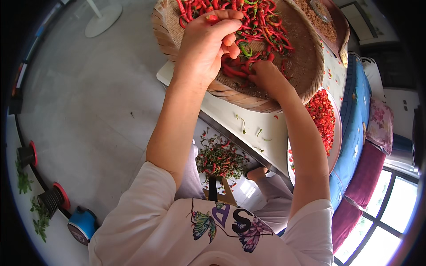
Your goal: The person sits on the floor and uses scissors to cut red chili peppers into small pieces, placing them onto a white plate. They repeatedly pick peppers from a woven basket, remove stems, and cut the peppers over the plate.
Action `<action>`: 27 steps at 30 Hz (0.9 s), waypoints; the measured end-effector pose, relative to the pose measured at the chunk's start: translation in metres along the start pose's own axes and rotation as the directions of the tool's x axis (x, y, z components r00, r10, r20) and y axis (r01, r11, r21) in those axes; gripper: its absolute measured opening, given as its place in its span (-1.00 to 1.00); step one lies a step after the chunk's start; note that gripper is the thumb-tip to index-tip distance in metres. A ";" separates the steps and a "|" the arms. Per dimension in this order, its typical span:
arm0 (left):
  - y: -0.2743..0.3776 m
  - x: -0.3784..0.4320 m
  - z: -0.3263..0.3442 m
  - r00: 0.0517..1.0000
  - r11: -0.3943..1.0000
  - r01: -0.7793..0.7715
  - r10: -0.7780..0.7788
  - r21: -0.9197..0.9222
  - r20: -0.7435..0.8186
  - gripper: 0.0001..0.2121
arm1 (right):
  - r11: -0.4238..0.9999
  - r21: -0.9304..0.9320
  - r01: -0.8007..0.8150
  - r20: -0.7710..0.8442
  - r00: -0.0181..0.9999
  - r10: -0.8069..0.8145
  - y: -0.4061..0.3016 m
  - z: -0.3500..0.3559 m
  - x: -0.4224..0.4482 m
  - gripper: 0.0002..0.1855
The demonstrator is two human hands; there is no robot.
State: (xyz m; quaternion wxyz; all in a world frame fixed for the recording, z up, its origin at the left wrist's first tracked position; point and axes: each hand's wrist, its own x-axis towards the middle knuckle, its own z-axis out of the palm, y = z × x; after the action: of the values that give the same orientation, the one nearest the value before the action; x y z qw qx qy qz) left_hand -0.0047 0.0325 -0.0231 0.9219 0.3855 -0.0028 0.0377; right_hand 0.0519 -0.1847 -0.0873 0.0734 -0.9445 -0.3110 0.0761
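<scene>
A round woven bamboo basket (306,76) holds many red chili peppers (266,23), a few of them green. Over its near left side is my left hand (208,43), fingers curled. The end of a red chili (212,18) shows between its thumb and forefinger; the rest is hidden. Lower in the basket, my right hand (269,78) reaches down among chilies at the near inner edge. Its fingertips are partly hidden, so whether they grip a chili cannot be told. To its right, partly behind my right forearm, a pale round tray (336,133) holds chopped red chilies (321,116).
The basket rests on a white table (226,114) with loose green stems (244,126). Beyond is another basket (344,40) with brown crumbly material. Stems and chili scraps (223,158) lie piled on the floor by my legs. A blue-covered sofa (356,113) stands right; potted plants (51,201) stand left.
</scene>
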 end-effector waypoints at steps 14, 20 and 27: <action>-0.036 -0.010 0.017 0.931 0.897 0.084 -0.226 0.435 0.286 -0.77 | 0.634 0.764 -0.124 0.076 0.992 0.102 -0.054 -0.116 -0.044 -0.71; -0.026 0.004 0.011 0.988 0.995 -0.093 0.088 0.031 0.128 -0.83 | 0.635 0.749 -0.186 0.180 0.981 0.075 -0.092 -0.118 -0.073 -0.62; -0.007 0.003 -0.011 0.999 0.999 -0.053 0.053 0.005 0.007 -0.84 | 0.932 0.363 -0.017 0.425 0.893 -0.150 -0.106 -0.082 -0.100 -0.78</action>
State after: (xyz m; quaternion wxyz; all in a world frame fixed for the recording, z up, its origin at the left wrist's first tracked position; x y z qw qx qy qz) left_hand -0.0020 0.0355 -0.0354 0.9195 0.3880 -0.0161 0.0609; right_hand -0.0728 -0.1679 0.0226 0.1730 -0.8611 -0.3331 0.3430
